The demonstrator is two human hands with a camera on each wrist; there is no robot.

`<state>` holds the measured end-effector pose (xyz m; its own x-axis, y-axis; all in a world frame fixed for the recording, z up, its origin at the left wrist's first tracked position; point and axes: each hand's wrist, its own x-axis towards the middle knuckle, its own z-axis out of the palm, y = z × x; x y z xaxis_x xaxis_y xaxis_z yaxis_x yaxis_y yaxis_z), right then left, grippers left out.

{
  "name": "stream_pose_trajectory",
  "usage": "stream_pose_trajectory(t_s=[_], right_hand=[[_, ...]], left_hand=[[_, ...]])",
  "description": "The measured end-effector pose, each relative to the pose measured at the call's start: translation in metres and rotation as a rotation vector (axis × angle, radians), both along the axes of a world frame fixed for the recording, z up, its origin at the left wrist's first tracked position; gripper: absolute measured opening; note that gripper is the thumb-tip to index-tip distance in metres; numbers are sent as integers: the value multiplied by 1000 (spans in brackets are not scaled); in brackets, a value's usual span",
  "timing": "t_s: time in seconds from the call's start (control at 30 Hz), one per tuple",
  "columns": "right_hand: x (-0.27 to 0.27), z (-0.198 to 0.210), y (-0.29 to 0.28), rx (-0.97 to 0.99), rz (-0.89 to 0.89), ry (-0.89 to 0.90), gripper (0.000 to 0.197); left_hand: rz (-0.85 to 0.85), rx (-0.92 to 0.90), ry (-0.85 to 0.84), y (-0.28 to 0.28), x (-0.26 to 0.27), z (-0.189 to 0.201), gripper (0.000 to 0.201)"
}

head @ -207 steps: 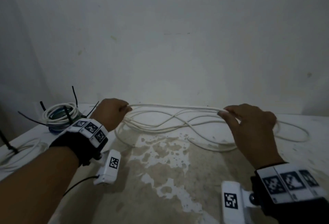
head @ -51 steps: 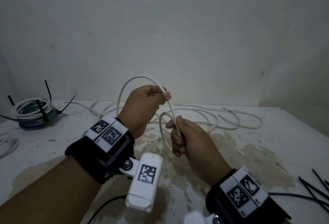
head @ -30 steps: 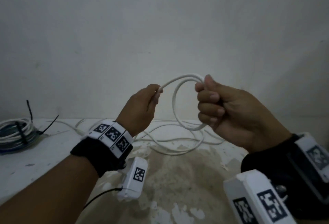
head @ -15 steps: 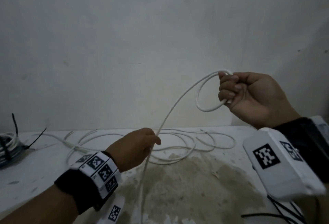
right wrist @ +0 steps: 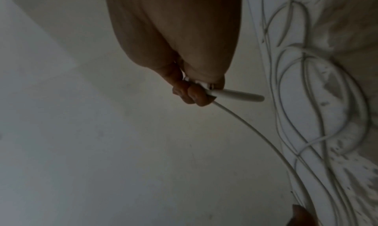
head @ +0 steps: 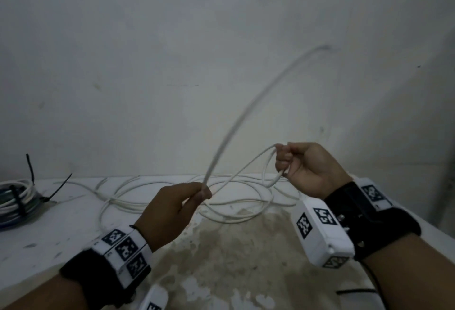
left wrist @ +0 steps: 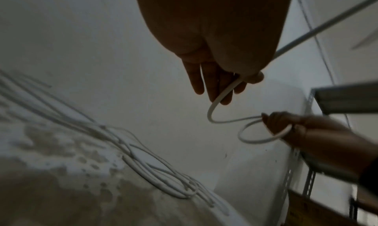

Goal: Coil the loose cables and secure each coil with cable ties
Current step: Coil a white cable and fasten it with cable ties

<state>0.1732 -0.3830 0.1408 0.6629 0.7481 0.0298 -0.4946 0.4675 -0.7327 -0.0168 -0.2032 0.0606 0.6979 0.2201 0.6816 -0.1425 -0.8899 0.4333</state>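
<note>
Head view: right hand [head: 305,169] grips a small loop of white cable [head: 236,201]; left hand [head: 172,208] pinches the strand, slack sprawled on the counter [head: 37,240]. Left wrist view: fingers [left wrist: 216,90] curl round cable. Right wrist view: fingers [right wrist: 194,95] clamp the loop. Feeding equal loops should keep the coil neat.

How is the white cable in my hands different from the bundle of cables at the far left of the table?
The white cable is mostly loose, sprawled over the table, with one small loop in the right hand; the bundle is wound tight. The bundle carries black cable ties; the white cable has none. The left hand pinches the cable; the bundle lies untouched.
</note>
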Motion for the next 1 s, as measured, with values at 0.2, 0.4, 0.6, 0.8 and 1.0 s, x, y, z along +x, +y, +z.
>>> stream_pose_trajectory(t_s=[0.2, 0.4, 0.6, 0.8, 1.0], right_hand=[[-13, -18, 17, 9, 14, 67, 26], [-24, -14, 30, 12, 42, 103, 31], [-37, -30, 45, -44, 20, 65, 29], [-56, -62, 53, -206, 2, -255, 20], [-77, -78, 51, -273, 10, -548, 31]], left_hand=[[-44, -501, 7, -18, 4, 6, 33], [-84, -612, 112, -33, 4, 7, 29], [-203, -664, 164, -56, 3, 13, 17], [-226, -748, 103, -63, 3, 34, 19], [-235, -905, 60, -56, 7, 44, 30]])
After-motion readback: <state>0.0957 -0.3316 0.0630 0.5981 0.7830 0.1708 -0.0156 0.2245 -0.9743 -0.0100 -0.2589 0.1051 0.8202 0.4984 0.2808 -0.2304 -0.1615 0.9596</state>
